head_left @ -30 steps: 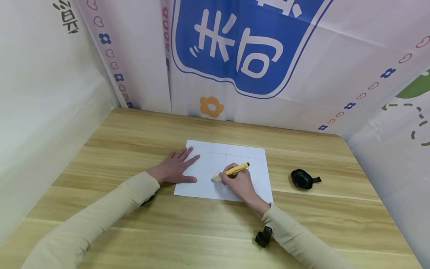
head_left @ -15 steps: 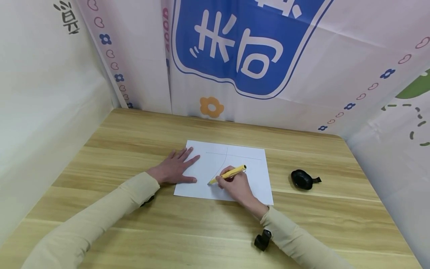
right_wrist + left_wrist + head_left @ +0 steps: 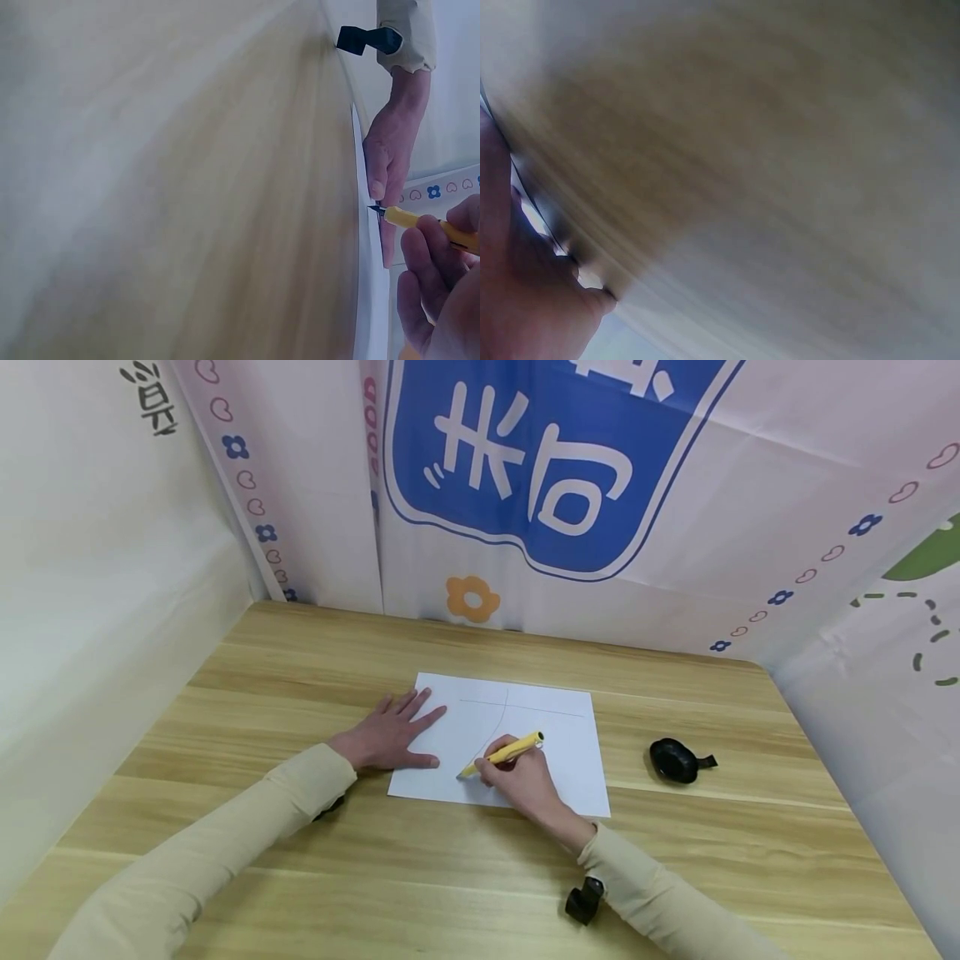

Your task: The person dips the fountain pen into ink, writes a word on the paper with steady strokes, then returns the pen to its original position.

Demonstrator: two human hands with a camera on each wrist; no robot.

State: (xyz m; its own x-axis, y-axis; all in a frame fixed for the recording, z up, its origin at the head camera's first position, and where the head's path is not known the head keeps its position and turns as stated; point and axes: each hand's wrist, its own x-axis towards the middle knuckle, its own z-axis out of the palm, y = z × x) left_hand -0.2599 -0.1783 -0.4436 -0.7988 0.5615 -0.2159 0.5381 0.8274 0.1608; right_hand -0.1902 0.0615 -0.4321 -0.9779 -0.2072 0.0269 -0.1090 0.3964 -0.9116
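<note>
A white sheet of paper [image 3: 577,760] lies on the wooden table, marked with a thin horizontal line and a curved line that crosses it and runs down to the left. My left hand [image 3: 390,733] rests flat on the sheet's left side, fingers spread. In my right hand [image 3: 525,781] is a yellow fountain pen [image 3: 510,752], pinched between thumb and fingers. Its dark nib meets the paper at the low end of the curve. The right wrist view shows the pen [image 3: 401,217] with its nib pointing toward the left hand [image 3: 394,146].
To the right of the paper, a black oval object with a short tab [image 3: 675,760] lies on the wooden table [image 3: 420,877]. Printed white sheets [image 3: 315,485] stand as walls behind and at both sides. Each wrist wears a black device [image 3: 585,900].
My right hand has moved down and left with the fountain pen, and the curved line has grown longer behind the nib. The left hand has stayed in place.
</note>
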